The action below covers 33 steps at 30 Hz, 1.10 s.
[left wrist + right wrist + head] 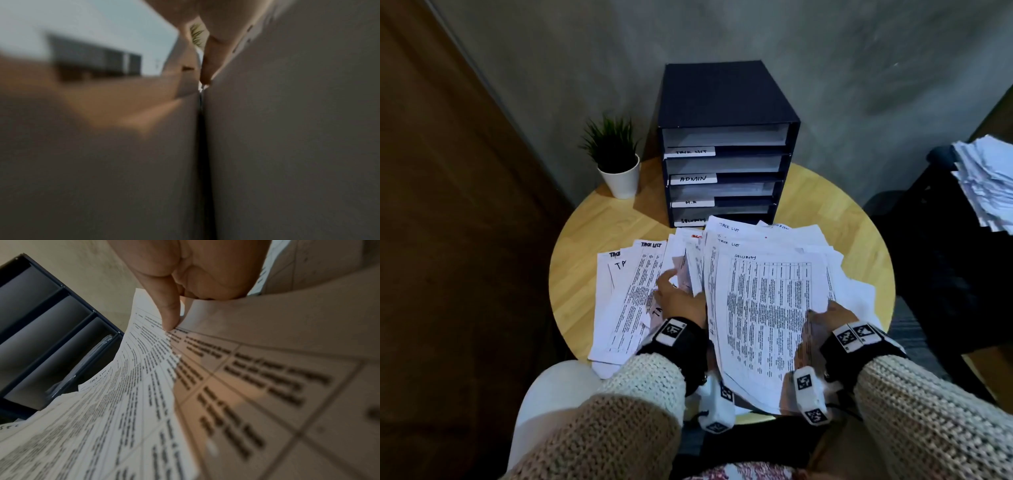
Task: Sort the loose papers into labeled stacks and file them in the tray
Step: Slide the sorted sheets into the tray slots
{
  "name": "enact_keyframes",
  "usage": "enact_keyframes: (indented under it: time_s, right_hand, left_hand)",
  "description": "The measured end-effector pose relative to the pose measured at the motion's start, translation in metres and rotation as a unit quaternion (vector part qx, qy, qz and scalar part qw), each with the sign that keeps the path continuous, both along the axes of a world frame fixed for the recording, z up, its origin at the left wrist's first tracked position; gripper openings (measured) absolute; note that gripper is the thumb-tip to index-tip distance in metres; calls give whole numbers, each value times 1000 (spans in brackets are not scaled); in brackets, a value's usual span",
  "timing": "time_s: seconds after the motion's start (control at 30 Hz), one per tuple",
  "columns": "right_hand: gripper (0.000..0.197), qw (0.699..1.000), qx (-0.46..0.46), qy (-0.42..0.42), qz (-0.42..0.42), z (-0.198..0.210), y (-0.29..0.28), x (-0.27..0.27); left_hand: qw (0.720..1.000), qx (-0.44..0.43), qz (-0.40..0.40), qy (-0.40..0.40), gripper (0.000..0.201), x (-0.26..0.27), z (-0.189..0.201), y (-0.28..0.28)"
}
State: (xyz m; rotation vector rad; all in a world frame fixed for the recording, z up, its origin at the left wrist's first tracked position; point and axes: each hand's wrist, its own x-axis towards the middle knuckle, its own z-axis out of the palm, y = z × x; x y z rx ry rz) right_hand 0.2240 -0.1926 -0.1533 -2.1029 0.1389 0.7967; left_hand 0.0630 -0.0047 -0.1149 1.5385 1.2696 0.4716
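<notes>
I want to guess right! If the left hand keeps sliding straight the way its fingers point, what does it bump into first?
Probably more loose papers: the left hand lies among them, pointing up the table. Beyond them stands the filing tray, though depth is hard to judge.

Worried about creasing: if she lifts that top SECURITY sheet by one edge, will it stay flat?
Probably not: the SECURITY sheet already curves where the right hand pinches its edge. It looks thin and light, and may slide off the loose pile.

Head view: dim, cool light; edges bowed by wide-angle distortion, corners dark. Left wrist view: heavily blurred, murky throughout. Right wrist view: near print out of focus, far text sharper.
</notes>
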Motion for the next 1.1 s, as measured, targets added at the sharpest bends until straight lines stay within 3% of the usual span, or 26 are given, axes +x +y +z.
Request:
enact_keyframes:
  time_s: [0.07, 0.13, 0.2, 0.3, 0.4, 0.57, 0.7, 0.83, 0.93, 1.1]
  right_hand:
    - [42, 1000, -3, -7, 5, -3, -1, 1]
    - [43, 1000, -13, -14, 12, 0, 1, 0]
    - [41, 999, -26, -19, 14, 0, 1, -1]
    - [32, 996, -75, -37, 2, 7, 2, -4]
    - [49, 996, -78, -41, 1, 11, 3, -6]
    - [39, 995, -80, -49, 38, 13, 0, -4]
    - [39, 995, -74, -53, 30, 21, -1, -6]
    - [14, 992, -96, -84, 17, 32, 0, -11]
    - [40, 997, -25, -72, 3, 38, 3, -6]
    - [52, 990, 133, -15, -41, 49, 14, -10]
  left_hand:
    - [991, -27, -83, 100, 44, -4, -7, 9]
    - [964, -7, -186, 188, 42, -8, -14, 16]
    - [949, 23, -214, 229, 46, -10, -18, 23]
    - [964, 28, -163, 207, 44, -12, -10, 36]
    - [975, 81, -125, 163, 40, -15, 12, 56]
    - [970, 192, -68, 135, 40, -27, 70, 79]
    - [962, 270, -3, 50, 30, -35, 113, 85]
    - [949, 303, 75, -44, 24, -37, 139, 84]
    - [958, 278, 47, -45, 25, -33, 140, 82]
    - [977, 188, -87, 53, 28, -26, 102, 69]
